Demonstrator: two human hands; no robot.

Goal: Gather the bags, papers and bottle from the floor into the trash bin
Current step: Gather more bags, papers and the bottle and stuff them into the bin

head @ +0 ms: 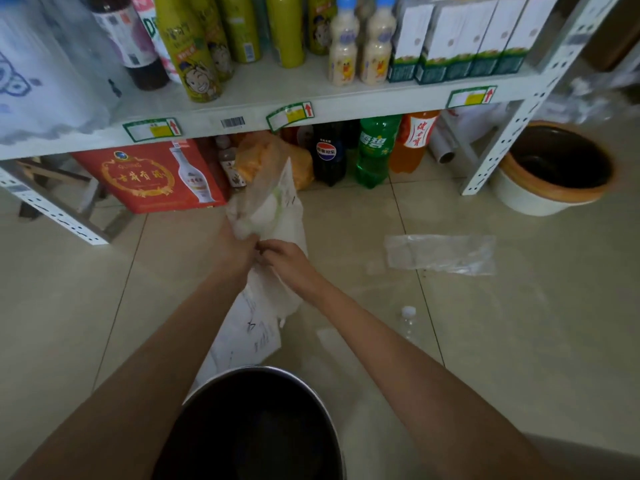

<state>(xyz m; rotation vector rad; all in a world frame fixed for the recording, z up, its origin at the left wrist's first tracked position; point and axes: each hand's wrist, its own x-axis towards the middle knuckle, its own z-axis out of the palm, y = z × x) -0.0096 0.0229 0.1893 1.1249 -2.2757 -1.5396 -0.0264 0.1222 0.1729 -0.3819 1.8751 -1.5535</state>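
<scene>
My left hand [239,251] and my right hand [287,259] both grip a bundle of clear plastic bags and white paper [268,209], held up above the floor in front of the shelf. More white paper [246,336] hangs below my hands, down to the rim of a dark round trash bin [252,420] at the bottom centre. A flat clear plastic bag [441,254] lies on the tiles to the right. A clear empty bottle [408,322] with a white cap lies on the floor near my right forearm.
A white metal shelf [346,105] holds bottles and cartons above. Soda bottles [375,150] and a red box [152,176] stand beneath it. A second white bin with an orange rim [554,171] stands at the right, past the shelf leg.
</scene>
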